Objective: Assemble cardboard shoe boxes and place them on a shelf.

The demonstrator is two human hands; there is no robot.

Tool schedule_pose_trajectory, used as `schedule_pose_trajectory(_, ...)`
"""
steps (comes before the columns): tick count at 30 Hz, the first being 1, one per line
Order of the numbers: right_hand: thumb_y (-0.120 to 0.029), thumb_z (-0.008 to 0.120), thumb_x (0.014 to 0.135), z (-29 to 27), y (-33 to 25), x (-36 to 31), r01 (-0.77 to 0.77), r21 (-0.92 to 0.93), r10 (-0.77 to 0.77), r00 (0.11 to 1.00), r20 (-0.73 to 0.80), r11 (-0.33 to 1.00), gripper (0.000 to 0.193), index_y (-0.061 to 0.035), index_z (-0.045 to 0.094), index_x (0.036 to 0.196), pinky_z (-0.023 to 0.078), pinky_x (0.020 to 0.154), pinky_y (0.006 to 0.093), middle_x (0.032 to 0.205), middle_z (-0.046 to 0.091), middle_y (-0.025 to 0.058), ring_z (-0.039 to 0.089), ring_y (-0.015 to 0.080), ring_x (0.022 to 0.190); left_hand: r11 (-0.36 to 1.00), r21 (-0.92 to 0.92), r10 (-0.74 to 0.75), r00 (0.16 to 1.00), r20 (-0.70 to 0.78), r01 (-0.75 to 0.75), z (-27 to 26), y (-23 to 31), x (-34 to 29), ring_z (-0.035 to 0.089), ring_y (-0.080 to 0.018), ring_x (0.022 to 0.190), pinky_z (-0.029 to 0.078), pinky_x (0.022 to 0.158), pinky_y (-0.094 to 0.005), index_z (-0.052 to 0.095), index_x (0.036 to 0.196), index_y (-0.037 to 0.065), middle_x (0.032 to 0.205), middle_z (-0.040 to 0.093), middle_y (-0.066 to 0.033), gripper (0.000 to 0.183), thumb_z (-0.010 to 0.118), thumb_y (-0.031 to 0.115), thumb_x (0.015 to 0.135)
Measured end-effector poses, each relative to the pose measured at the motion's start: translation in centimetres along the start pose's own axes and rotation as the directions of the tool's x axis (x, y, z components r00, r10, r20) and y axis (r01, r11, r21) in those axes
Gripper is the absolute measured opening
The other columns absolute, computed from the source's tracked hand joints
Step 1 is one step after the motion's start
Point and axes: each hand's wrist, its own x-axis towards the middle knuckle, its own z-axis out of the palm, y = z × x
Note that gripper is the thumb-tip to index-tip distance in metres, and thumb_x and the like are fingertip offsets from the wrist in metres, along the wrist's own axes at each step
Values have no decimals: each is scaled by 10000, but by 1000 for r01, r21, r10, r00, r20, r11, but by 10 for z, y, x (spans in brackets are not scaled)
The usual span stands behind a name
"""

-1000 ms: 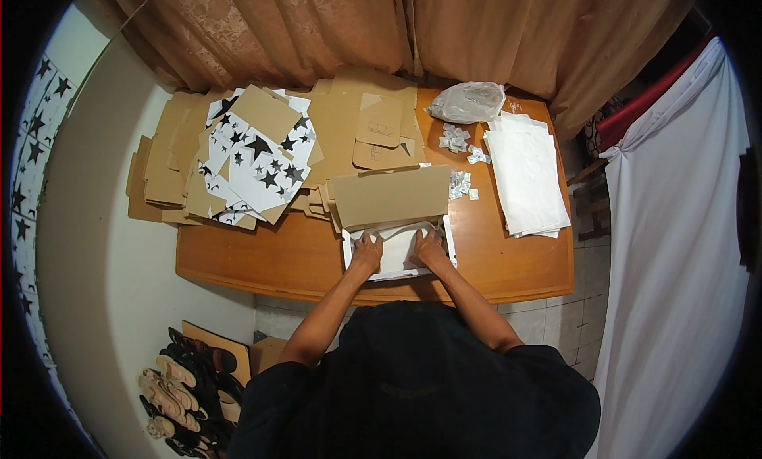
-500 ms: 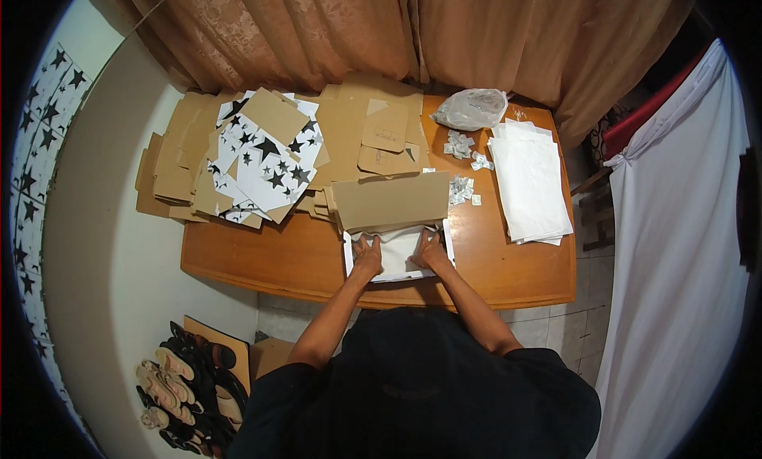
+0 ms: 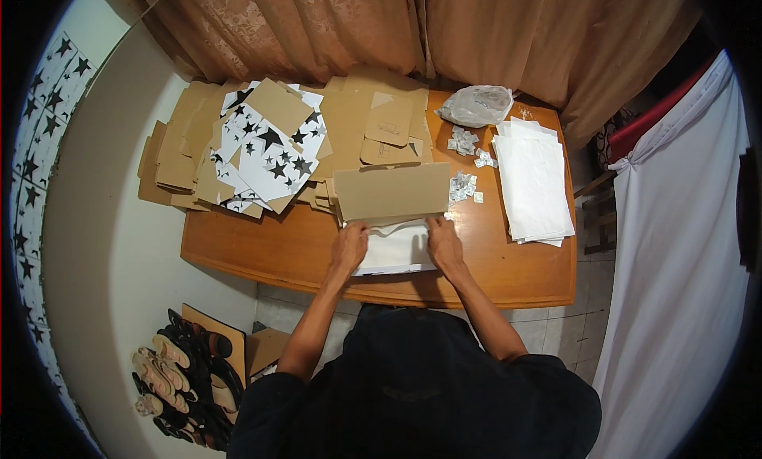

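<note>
A cardboard box (image 3: 392, 190) stands near the table's front edge, its brown lid raised and leaning back. White paper (image 3: 394, 249) lines the inside, and its far edge makes a wavy line below the lid. My left hand (image 3: 349, 248) is at the box's left side, fingers closed at the far left corner of the paper. Opposite it, my right hand (image 3: 445, 243) has its fingers curled at the far right corner. Both hands seem to pinch the paper's edge, though the fingertips are partly hidden.
Flattened cardboard (image 3: 182, 153) and star-printed white pieces (image 3: 274, 161) are piled at the left. Small white packets (image 3: 462, 187), a clear plastic bag (image 3: 476, 106) and a stack of white paper sheets (image 3: 534, 185) lie at the right. Shoes (image 3: 186, 372) stand lower left.
Both hands have moved from pressing inside the box up and outward to its far corners. The paper now lies flatter across the near part of the box.
</note>
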Motion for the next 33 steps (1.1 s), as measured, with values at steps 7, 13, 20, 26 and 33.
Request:
schedule_pose_trajectory(7,-81,632,917,-15,32,-22,-101,159,130,973,-190,982,393,15,578,1293,537,850,495,1085,655,268,639,446,1006,978,-97,-195,975,-106,185,2,-50,-28,669,-412,962,526,828,-480,651,1178,-12,981,708,-212,305,661,158,926)
schedule_pose_trajectory(13,-98,670,904,14,33,-18,-63,267,119,973,-200,962,360,28,623,1238,547,840,457,1115,677,276,690,405,945,973,-155,-199,957,-209,168,14,-75,-40,677,-415,957,527,839,-474,653,1181,-17,1024,706,-237,313,699,100,895)
schedule_pose_trajectory(20,-92,662,906,37,8,-13,84,258,-41,985,-167,962,429,11,585,1315,553,858,438,1155,669,272,682,400,984,969,-181,-214,938,-272,168,-1,-117,-58,662,-407,977,522,862,-467,639,1186,-21,1034,694,-228,323,697,121,903)
schedule_pose_trajectory(26,-229,648,955,27,16,-44,46,304,9,985,-174,951,555,15,473,1423,520,988,453,1361,584,277,641,420,1155,992,123,60,852,-520,6,-7,-73,-78,644,-364,1056,509,909,-460,592,1280,10,1168,636,-206,391,680,171,935)
schedule_pose_trajectory(33,-256,660,956,-22,20,-84,-53,376,123,979,-165,925,542,14,500,1398,569,864,420,1354,596,261,666,374,1126,886,-426,75,963,-260,-184,17,-8,-61,713,-244,938,540,856,-383,594,1269,-1,1189,640,-196,427,730,206,921)
